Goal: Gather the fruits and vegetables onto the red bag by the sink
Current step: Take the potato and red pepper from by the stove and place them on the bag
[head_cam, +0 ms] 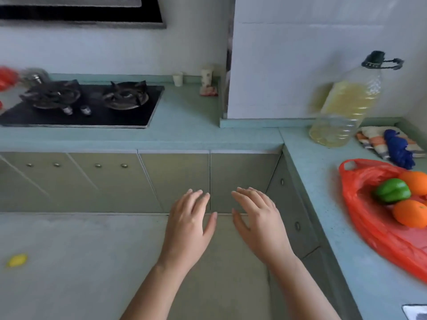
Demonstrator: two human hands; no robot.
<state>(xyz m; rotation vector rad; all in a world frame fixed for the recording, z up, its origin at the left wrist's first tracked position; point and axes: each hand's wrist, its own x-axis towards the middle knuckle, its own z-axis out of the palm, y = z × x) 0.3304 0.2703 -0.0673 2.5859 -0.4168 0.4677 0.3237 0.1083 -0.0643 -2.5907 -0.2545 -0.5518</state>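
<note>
Left hand: my left hand (189, 224) is held out palm down in front of me, fingers straight and slightly spread, gripping nothing.
Right hand: my right hand (256, 224) is just beside the left, thumbs toward each other but apart, fingers likewise straight and loose, with nothing in it.
Beyond my fingertips: the pale green cabinet doors (175, 179) under the teal worktop (191, 125); below my palms, the grey floor (80, 262).
Red bag: the red plastic bag (374, 229) lies flat on the worktop well to the right of my right hand, one handle loop at its far end.
Already on the bag: a green bell pepper (392, 190) sits between two oranges, the upper orange (414, 182) behind it and the lower orange (410, 213) in front; all three are close together.
Far left of my left hand: a small yellow thing (17, 260) lies on the floor, too blurred to name; a red blurred thing (7, 77) sits at the worktop's far edge beside the black two-burner gas hob (85, 103).
Beyond my right hand: a large clear plastic bottle of yellow oil (344, 107) with a dark cap stands by the wall; next to it is a striped cloth (374, 140) with a blue bundle (398, 151) on top.
Straight ahead, by the back wall: a small white cup (178, 79).
</note>
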